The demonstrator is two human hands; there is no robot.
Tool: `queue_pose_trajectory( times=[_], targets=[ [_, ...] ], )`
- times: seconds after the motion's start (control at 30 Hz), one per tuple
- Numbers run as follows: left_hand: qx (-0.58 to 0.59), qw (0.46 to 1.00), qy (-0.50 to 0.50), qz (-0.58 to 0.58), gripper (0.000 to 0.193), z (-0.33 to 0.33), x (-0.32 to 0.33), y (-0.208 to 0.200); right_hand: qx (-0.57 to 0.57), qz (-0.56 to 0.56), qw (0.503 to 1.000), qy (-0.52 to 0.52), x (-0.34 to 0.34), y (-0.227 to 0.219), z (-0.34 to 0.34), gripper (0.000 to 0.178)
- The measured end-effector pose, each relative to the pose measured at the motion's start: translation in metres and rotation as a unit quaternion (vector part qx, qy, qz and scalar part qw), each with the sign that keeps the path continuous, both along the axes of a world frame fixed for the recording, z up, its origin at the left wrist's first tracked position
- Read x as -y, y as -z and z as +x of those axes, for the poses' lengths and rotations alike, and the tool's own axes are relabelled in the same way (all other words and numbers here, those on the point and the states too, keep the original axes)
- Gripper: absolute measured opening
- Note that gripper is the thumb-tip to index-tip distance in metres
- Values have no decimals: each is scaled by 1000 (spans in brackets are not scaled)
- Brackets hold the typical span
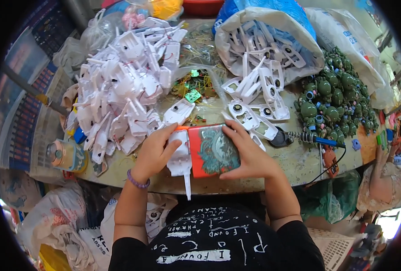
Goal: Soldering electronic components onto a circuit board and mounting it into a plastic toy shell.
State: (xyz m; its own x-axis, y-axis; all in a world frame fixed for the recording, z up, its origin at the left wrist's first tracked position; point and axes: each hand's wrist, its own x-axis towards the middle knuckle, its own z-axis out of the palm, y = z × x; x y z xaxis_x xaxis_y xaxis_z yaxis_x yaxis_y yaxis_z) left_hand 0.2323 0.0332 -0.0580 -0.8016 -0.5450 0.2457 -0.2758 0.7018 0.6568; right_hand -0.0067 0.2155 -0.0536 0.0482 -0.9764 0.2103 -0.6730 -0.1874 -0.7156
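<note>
Near the table's front edge, my left hand [154,151] is closed on a white plastic shell [179,160] whose narrow handle points toward me. An orange edge shows at the shell's far end. Beside it, my right hand [253,156] grips a red rectangular box [215,151] with a dark teal patterned face. The shell and the box are side by side, close together or touching. Just beyond my left hand lies another white shell [179,112]. A clear bag of small green circuit boards [193,95] and wires is further back.
A tall heap of white shells [123,77] with thin red wires rises at left, near a drink jar [66,156]. At right are a sack of white parts [266,43], dark green round parts [334,95], and a blue-handled soldering iron [325,141] with its cord over the edge.
</note>
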Motion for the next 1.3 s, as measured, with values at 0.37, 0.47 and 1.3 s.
queue_pose_trajectory(
  times=[0.37,0.47,1.3],
  targets=[
    [-74,997,-34,-12,55,5,-28,-15,-130,-31,957,258,-5,18,-27,20],
    [-71,996,-32,-31,56,1,-31,-12,-206,46,935,286,11,25,-25,19],
    [-171,969,107,-142,25,2,-72,-39,-503,-11,763,407,-147,-96,-89,31]
  ],
)
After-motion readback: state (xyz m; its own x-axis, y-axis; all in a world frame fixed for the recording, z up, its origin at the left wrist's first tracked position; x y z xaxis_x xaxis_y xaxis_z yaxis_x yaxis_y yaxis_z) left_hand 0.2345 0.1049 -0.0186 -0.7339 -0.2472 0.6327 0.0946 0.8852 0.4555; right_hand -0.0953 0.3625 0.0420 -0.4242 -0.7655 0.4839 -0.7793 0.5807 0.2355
